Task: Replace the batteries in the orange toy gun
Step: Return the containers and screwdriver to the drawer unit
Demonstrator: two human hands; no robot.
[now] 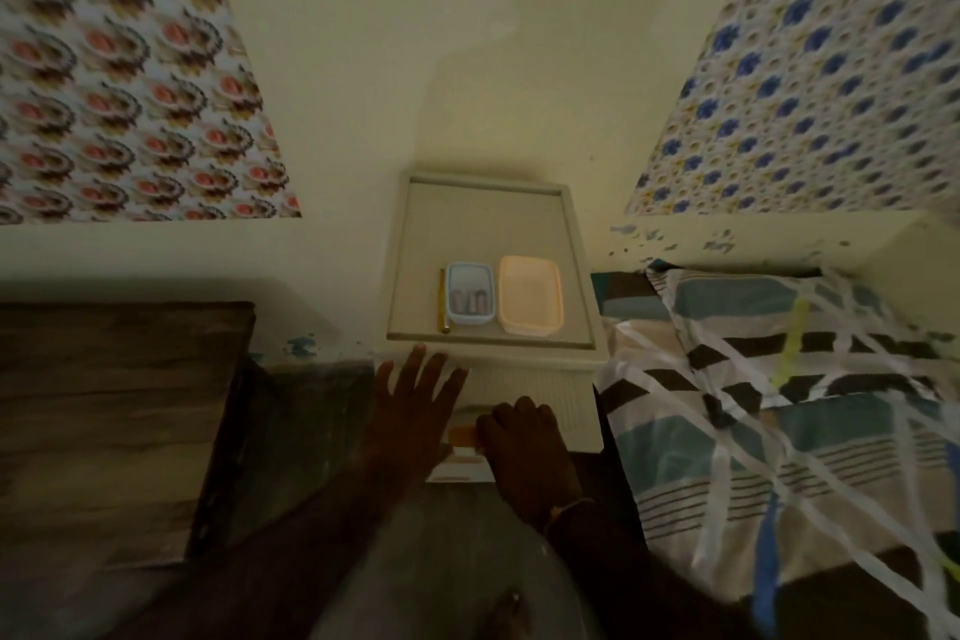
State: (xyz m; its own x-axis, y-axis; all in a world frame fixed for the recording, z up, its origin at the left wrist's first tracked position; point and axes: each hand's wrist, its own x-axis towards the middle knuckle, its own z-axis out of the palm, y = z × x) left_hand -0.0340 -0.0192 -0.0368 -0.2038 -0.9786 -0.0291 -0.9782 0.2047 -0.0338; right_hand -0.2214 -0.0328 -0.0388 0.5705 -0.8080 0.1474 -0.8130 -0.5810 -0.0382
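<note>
A small cream drawer cabinet (540,395) stands between a wooden table and a bed. Its top drawer (457,470) is pulled out toward me. My right hand (524,452) curls over an orange object (462,437) at the drawer; this looks like the orange toy gun, mostly hidden under the fingers. My left hand (415,405) has straight, spread fingers resting against the cabinet's front left corner. On the cabinet top, a small blue-rimmed box (470,295) holds several batteries. A thin yellowish tool (444,301) lies to its left.
A pale orange plastic box (530,299) sits beside the blue one on the cabinet top. A dark wooden table (104,421) is at the left. The bed with a striped, checked cover (779,405) is close on the right. Cream wall behind; the image is dim and blurred.
</note>
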